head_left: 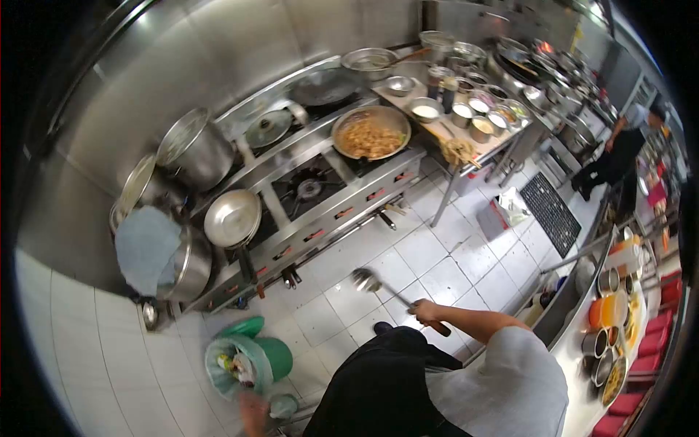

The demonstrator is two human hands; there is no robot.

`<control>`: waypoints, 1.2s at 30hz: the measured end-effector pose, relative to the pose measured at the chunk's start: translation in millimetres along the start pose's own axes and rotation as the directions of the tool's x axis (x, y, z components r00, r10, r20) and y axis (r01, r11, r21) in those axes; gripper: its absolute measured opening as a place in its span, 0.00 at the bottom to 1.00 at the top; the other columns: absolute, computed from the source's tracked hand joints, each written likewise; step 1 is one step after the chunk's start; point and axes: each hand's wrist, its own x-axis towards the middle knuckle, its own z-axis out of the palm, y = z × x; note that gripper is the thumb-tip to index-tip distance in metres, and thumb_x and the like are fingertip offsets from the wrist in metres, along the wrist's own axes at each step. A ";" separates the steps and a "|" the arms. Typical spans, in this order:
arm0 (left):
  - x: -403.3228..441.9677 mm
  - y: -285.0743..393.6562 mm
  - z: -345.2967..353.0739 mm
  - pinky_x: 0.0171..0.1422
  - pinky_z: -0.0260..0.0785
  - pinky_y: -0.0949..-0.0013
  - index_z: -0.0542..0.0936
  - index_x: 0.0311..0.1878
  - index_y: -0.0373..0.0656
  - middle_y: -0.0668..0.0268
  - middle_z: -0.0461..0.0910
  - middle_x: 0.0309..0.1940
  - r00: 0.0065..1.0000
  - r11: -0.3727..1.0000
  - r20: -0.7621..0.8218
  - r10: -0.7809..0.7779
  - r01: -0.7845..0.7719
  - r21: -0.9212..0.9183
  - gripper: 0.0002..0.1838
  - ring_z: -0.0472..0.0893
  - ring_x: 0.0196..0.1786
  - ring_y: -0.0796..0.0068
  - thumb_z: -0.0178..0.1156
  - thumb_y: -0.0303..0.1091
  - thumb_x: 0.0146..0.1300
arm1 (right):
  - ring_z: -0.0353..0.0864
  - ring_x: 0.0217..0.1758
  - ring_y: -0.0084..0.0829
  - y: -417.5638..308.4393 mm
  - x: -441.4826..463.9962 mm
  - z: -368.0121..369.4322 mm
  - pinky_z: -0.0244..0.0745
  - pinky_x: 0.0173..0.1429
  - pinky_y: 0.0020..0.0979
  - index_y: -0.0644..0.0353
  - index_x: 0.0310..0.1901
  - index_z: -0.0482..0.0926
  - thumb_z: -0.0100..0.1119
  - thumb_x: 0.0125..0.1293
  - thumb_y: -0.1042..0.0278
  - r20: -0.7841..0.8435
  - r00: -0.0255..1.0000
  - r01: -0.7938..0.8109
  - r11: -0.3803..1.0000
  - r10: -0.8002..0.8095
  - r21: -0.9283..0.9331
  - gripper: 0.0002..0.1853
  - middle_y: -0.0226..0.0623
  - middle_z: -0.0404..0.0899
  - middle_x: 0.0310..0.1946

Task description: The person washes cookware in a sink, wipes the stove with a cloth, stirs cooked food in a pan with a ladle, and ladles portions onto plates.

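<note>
My right hand (424,311) is closed around the handle of a metal ladle (366,280), held out over the tiled floor with its bowl blurred and pointing away to the left. Low at the left, my left hand (253,409) is smeared by motion, and its fingers cannot be made out. It is beside a green bin (275,358) with a clear liner and rubbish inside. On the stove ahead, a wide pan (371,132) holds browned food in sauce, apart from both hands.
Pots (195,149), an empty pan (233,218) and a lid (268,129) stand on the stove (320,211). Bowls of ingredients cover a side table (466,146). Another person (619,149) stands at the far right. A counter (575,364) with containers runs along the right.
</note>
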 end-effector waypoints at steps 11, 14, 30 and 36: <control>267.5 -157.9 112.4 0.73 0.62 0.49 0.74 0.66 0.35 0.39 0.74 0.62 0.817 -0.132 -0.303 -0.490 0.274 0.953 0.45 0.73 0.66 0.42 0.54 0.70 0.62 | 0.83 0.22 0.40 83.2 -150.0 25.6 0.77 0.24 0.43 0.68 0.42 0.79 0.60 0.69 0.63 -0.273 0.487 -0.598 0.545 0.829 0.588 0.13 0.48 0.82 0.26; 329.8 -100.8 214.7 0.68 0.67 0.49 0.77 0.56 0.30 0.40 0.80 0.51 0.994 -0.433 -0.105 0.032 0.109 0.895 0.30 0.78 0.58 0.42 0.61 0.50 0.63 | 0.74 0.16 0.34 76.8 -147.6 58.0 0.69 0.18 0.39 0.67 0.40 0.77 0.59 0.70 0.66 -0.082 0.476 -0.221 0.210 0.876 0.952 0.10 0.41 0.75 0.22; 731.9 -215.9 524.0 0.79 0.55 0.51 0.62 0.72 0.30 0.39 0.50 0.76 0.748 -0.205 0.516 -0.418 -0.630 0.749 0.44 0.53 0.79 0.43 0.68 0.42 0.58 | 0.70 0.20 0.24 -201.3 -82.4 55.2 0.69 0.22 0.29 0.55 0.44 0.74 0.59 0.70 0.64 0.251 0.462 0.314 -0.422 0.850 0.851 0.07 0.30 0.72 0.23; 784.7 -296.4 525.9 0.61 0.70 0.48 0.83 0.44 0.31 0.39 0.81 0.49 0.333 -0.005 0.572 -0.750 -0.867 0.498 0.27 0.79 0.54 0.39 0.57 0.52 0.66 | 0.62 0.18 0.17 -279.4 -74.6 72.6 0.63 0.23 0.22 0.62 0.57 0.74 0.50 0.77 0.62 0.193 0.557 0.714 -0.585 0.807 0.384 0.15 0.24 0.65 0.20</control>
